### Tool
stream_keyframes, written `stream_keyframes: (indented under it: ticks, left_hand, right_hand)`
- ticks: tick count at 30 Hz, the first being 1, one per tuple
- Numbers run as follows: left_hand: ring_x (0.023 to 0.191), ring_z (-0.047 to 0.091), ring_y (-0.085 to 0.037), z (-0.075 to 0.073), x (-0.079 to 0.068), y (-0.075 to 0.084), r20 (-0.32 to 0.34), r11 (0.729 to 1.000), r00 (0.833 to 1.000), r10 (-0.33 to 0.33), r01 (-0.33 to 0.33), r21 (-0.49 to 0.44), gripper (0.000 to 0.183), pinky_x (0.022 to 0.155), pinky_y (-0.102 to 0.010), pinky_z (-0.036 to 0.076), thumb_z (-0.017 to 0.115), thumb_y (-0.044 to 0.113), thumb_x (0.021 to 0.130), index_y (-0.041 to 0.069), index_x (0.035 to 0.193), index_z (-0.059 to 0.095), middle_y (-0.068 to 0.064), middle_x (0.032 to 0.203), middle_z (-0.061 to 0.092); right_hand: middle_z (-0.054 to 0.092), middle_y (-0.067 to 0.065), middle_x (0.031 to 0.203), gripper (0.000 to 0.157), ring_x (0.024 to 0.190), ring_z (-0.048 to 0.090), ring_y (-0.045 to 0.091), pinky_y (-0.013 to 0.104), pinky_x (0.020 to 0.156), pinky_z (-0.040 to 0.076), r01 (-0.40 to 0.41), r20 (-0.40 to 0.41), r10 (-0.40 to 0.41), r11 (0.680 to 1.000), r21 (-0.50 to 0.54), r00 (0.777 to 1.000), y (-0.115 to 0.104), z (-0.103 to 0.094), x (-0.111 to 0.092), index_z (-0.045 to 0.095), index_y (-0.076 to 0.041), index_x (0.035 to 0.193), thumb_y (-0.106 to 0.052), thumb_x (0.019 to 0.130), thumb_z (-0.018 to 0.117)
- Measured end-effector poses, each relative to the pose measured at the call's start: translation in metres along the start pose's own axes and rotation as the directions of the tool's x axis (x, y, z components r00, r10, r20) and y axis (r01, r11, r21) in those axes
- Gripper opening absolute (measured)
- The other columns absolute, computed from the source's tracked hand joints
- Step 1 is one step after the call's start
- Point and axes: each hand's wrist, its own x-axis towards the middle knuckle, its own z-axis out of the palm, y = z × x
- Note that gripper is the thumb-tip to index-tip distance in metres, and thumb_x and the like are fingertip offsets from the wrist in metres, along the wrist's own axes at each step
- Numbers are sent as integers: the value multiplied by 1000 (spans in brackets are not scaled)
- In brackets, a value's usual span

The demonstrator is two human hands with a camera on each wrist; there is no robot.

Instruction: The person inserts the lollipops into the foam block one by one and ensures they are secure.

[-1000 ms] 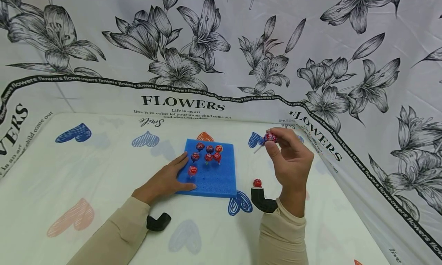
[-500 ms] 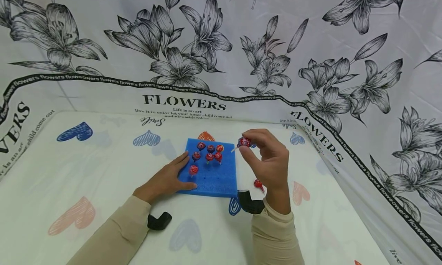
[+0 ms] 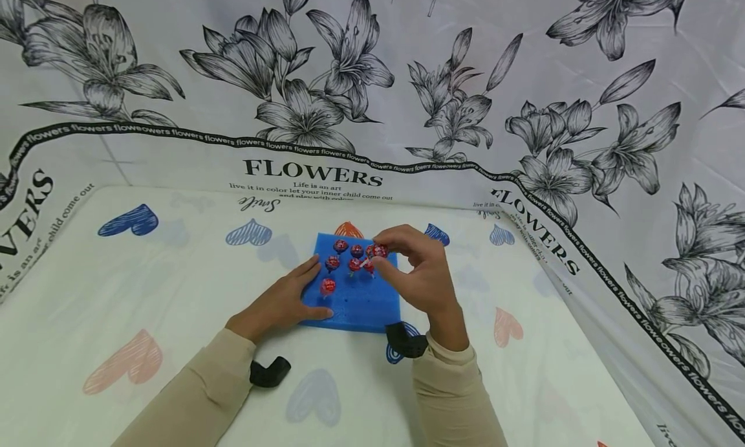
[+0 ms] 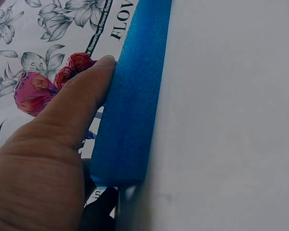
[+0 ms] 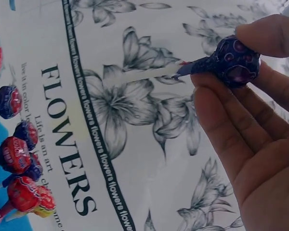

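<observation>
A blue foam block lies on the table with several wrapped lollipops standing in it by their sticks, among them a red one towards the front left. My left hand rests along the block's left side, with its fingers straight and its thumb on the front part. In the left wrist view that thumb lies against the foam. My right hand pinches a dark purple lollipop by its wrapped head, above the block's back right. Its white stick points left, free of the foam. Behind this lollipop, some standing ones are partly hidden.
A white cloth printed with hearts covers the table. Flower-printed fabric hangs behind and to the right. Black wrist-worn pieces stick out from both sleeves near the block's front.
My right hand has carried the lollipop left from beside the block to above it. My left hand keeps its place. A loose red lollipop right of the block is now hidden from view.
</observation>
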Motion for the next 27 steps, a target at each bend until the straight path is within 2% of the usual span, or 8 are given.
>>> stream_keyframes:
  ticks: [3,8,13,21,27]
  left_hand:
    - [141,19,-40,0,0,0,7,1000,1000,-3,3,5,109,107,-58,26,75,62,72,6,152,27,-7,160,14]
    - [141,18,-39,0,1,0,12,1000,1000,-1,1,0,109,107,-57,25,74,62,72,6,153,26,-7,160,14]
    - [141,18,-39,-1,1,0,10,1000,1000,4,-4,-7,109,108,-56,25,74,63,72,6,153,26,-7,160,14]
    - [141,18,-39,1,2,-4,8,1000,1000,6,-6,-10,111,108,-56,25,74,65,71,7,153,26,-6,160,14]
    - [141,19,-39,-1,1,-3,12,1000,1000,7,-7,-8,111,108,-57,25,74,64,72,6,153,26,-6,160,14]
  right_hand:
    - [65,17,101,22,87,64,27,41,78,55,-33,27,33,999,3,999,6,2,-2,65,6,106,-5,88,70]
    - [66,15,100,21,89,65,24,40,81,55,-166,85,168,986,-32,982,13,4,-5,67,2,105,4,85,70]
    - [67,11,100,20,89,65,18,34,83,54,-288,158,302,952,-103,940,23,9,-8,69,0,104,-1,85,73]
    - [68,1,97,17,89,66,14,30,83,53,-375,221,403,913,-160,888,43,15,-13,70,-4,102,-7,85,73]
    - [67,8,100,20,93,67,21,35,86,53,-445,276,486,873,-201,829,45,20,-12,69,0,103,-1,84,74]
